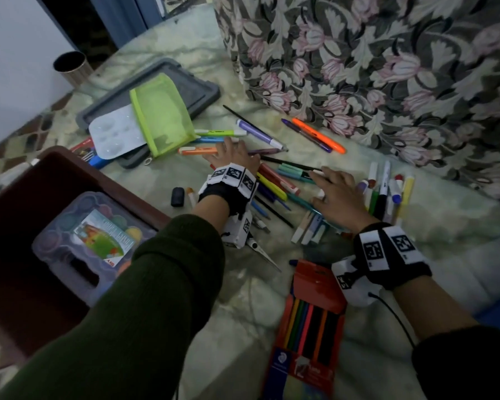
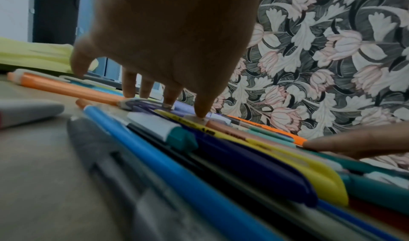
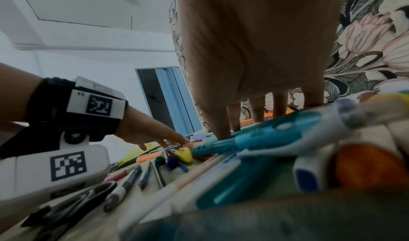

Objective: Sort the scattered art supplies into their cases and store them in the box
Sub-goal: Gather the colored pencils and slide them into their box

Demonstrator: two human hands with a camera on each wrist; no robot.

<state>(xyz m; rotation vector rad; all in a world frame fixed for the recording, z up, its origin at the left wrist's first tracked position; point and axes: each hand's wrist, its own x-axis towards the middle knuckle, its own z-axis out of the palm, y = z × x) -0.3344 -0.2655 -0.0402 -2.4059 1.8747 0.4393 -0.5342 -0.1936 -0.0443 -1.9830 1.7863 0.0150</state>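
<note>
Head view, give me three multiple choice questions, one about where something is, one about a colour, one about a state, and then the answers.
1. Where is the paint set?
A. inside the brown box
B. on the grey tray
C. under the pouch

2. What colour is the mesh pouch?
A. red
B. lime green
C. blue

3. How is the left hand?
A. gripping scissors
B. fist in the air
C. fingers spread on the pens

Answers: 1 A, it lies within the box walls. 2 B, plainly lime green. 3 C, left wrist view shows fingertips pressing pens.

Lime-green mesh pouch (image 1: 163, 115), seemingly maroon box (image 1: 18, 287)
</note>
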